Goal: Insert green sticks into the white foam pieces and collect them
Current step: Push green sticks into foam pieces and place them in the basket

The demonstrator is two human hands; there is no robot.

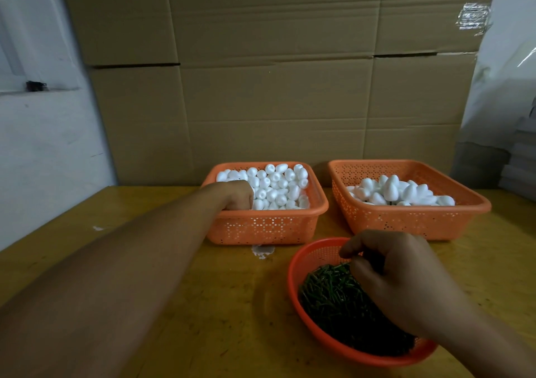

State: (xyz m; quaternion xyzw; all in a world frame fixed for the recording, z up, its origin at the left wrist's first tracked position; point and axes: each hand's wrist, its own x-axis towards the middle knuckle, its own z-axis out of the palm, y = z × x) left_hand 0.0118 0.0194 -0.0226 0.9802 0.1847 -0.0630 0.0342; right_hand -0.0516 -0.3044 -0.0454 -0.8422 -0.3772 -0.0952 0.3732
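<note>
I noted L hand (238, 195) curled down in the foam pieces (275, 186), grip hidden; R hand (385, 273) fingers bent over green sticks (333, 293), hold unclear. Prob. fetching one each for insertion.

Two square orange baskets (262, 227) (406, 221), one round basket (293, 273), two hands (236, 195) (391, 273)

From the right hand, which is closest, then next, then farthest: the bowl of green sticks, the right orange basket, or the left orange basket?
In the head view, from the right hand:
1. Bowl of green sticks, right under the hand, at the front.
2. Right orange basket, just behind the hand, at the back right.
3. Left orange basket, farther off at the back left, where the left hand reaches in.
</note>
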